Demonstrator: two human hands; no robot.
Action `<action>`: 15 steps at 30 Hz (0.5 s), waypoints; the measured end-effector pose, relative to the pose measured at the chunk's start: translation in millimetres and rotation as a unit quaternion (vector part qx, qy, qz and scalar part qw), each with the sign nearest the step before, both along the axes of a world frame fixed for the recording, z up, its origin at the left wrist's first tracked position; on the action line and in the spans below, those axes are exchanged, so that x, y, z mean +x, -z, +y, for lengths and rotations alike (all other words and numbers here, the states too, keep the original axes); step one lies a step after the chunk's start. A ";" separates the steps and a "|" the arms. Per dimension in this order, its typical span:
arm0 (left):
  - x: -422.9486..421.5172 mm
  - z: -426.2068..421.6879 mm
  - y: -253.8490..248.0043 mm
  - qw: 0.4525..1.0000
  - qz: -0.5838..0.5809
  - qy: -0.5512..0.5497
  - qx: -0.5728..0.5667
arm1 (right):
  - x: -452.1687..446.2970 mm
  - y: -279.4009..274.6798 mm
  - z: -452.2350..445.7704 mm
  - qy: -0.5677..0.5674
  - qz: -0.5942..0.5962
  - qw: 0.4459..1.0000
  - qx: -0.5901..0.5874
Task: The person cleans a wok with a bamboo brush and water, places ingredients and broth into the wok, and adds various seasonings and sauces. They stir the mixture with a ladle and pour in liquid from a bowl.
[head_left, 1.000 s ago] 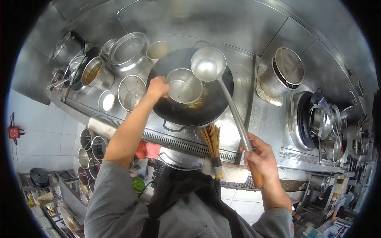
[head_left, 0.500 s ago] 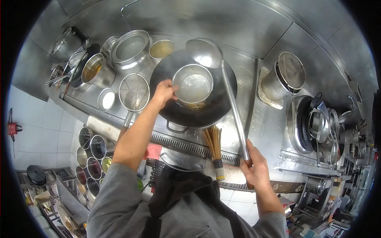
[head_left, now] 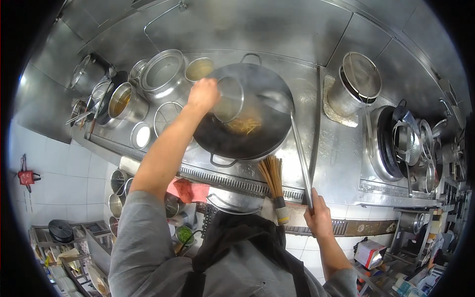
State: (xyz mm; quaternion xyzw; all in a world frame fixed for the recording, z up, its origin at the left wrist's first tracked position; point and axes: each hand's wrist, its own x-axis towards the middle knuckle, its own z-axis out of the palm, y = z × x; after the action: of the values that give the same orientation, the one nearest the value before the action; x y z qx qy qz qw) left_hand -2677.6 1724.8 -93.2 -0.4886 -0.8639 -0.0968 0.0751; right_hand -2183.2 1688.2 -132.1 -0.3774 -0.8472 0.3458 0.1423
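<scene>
My left hand (head_left: 204, 95) is closed on the rim of a round metal pot (head_left: 230, 101), held tilted over the black wok (head_left: 217, 141). The pot is blurred, so its contents cannot be made out. Pale yellow food strips (head_left: 244, 125) lie in the wok below it, with haze around them. My right hand (head_left: 319, 218) grips the end of a long-handled ladle (head_left: 302, 156), whose bowl rests inside the wok on the right. Part of a wire strainer (head_left: 166, 115) shows behind my left forearm.
A bamboo brush (head_left: 273, 183) stands at the counter's front edge. Left of the wok are a large pot (head_left: 162, 72), a pot of yellow liquid (head_left: 120, 100) and a white-filled bowl (head_left: 141, 135). On the right sit a strainer-topped pot (head_left: 346, 96) and stacked pans (head_left: 388, 143).
The metal pot has moved slightly left and from nearly level to tipped. My left hand has risen. The ladle's bowl has come down from the wok's back rim into the wok.
</scene>
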 end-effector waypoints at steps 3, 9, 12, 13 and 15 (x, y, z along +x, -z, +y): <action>6.9 20.5 -24.5 0.995 0.034 -0.010 -0.091 | 8.0 16.6 -4.4 -0.009 -0.003 1.000 0.008; -4.5 49.4 -21.4 0.911 -0.176 -0.113 -0.356 | 34.0 29.6 -22.7 0.005 0.022 1.000 0.009; 37.5 58.5 -19.0 0.936 -0.055 -0.068 -0.340 | 46.6 29.1 -27.5 0.016 0.025 1.000 0.000; 41.3 64.2 -7.1 0.935 -0.051 -0.060 -0.346 | 50.6 30.0 -28.8 0.015 0.027 1.000 -0.005; 46.0 70.3 14.6 0.944 0.153 0.066 -0.285 | 56.7 30.6 -31.2 0.016 0.036 0.999 -0.028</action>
State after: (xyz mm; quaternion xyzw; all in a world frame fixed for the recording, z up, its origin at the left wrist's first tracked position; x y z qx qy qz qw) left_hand -2631.6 1795.1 -107.8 -0.5544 -0.7993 0.2247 0.0570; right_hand -2126.5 1657.0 -162.7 -0.3823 -0.8252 0.3806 0.1674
